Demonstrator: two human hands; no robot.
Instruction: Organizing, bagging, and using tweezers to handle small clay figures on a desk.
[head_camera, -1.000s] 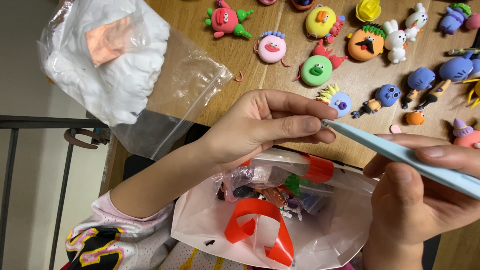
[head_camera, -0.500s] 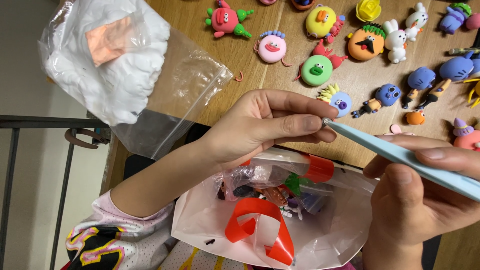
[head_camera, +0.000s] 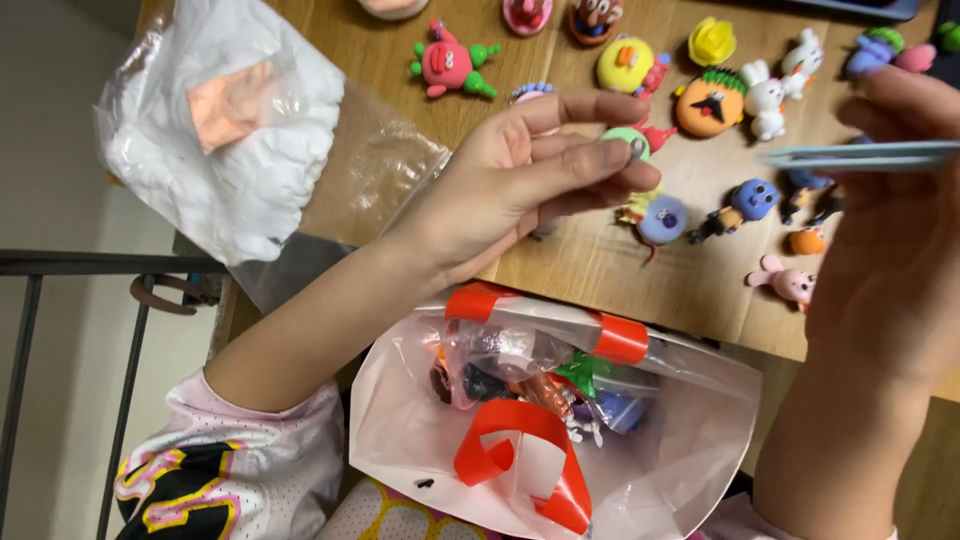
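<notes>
— What's biggest here?
— The wooden table (head_camera: 620, 270), then the white bag (head_camera: 620, 470) below its edge.
— And the hands?
— The left hand (head_camera: 520, 180) pinches a tiny grey ring (head_camera: 637, 149) at thumb and fingertip; the right hand (head_camera: 890, 250) grips a pale blue tool (head_camera: 860, 155) above the clay figures.

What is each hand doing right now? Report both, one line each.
Left hand: fingers pinched together on a small grey piece, above the wooden table.
Right hand: closed grip on a thin pale blue tool.
</notes>
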